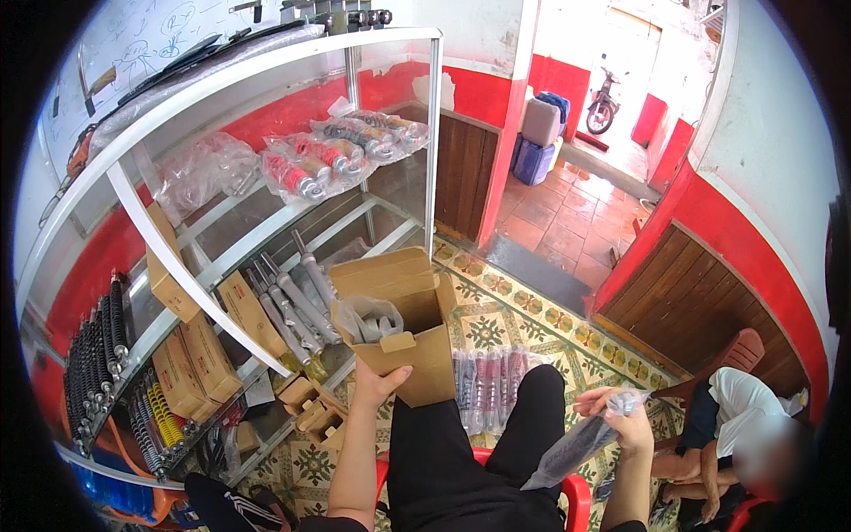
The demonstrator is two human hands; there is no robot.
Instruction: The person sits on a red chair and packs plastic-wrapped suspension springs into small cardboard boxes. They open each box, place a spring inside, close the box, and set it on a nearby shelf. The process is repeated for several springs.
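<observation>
My left hand [379, 383] grips the lower front of an open cardboard box [417, 359] that leans against my left thigh. Inside the box, on its left side, sits a pale part in a clear plastic bag [368, 319]; the rest of the inside is in shadow. Over by my right knee, my right hand [628, 427] is closed around one end of a dark, long shock absorber [574, 450] in clear plastic wrap. Its other end slants down toward my lap. Several wrapped shock absorbers [490, 386] lie in a row on the floor in front of me.
A white-framed glass shelf [266, 208] on the left holds red wrapped shock absorbers [306, 164], silver tubes [288, 297], cartons [197, 363] and coil springs [111, 328]. Small open cartons [312, 410] stand by it. A seated person [736, 417] is at the right. A doorway opens ahead.
</observation>
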